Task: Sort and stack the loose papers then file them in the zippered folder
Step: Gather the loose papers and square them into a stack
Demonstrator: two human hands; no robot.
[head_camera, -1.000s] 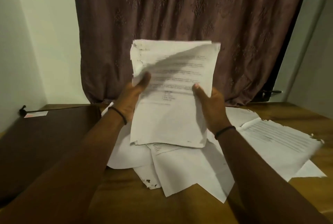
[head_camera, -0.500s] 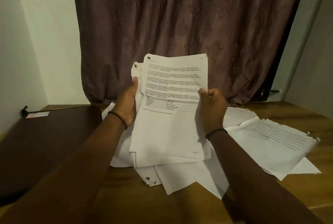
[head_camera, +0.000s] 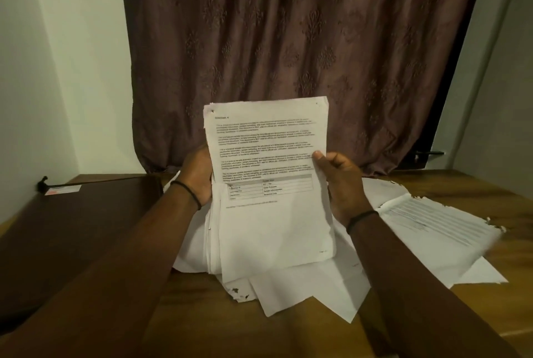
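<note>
The paper stack (head_camera: 271,222) is held upright over the desk (head_camera: 202,317), its side edges clasped by left hand (head_camera: 197,177) and right hand (head_camera: 344,184).

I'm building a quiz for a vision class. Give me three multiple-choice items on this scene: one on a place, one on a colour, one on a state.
1. Where does the printed sheet on the table lie relative to the held stack?
A) left
B) on top
C) right

2. The curtain is:
A) green
B) brown
C) white

3. The stack is:
A) gripped by both hands
B) flat on the table
C) gripped by one hand

Answers:
1 C, the sheet lies beyond the right hand.
2 B, its folds are dull brown.
3 A, the left hand and the right hand each hold a side edge.
</note>
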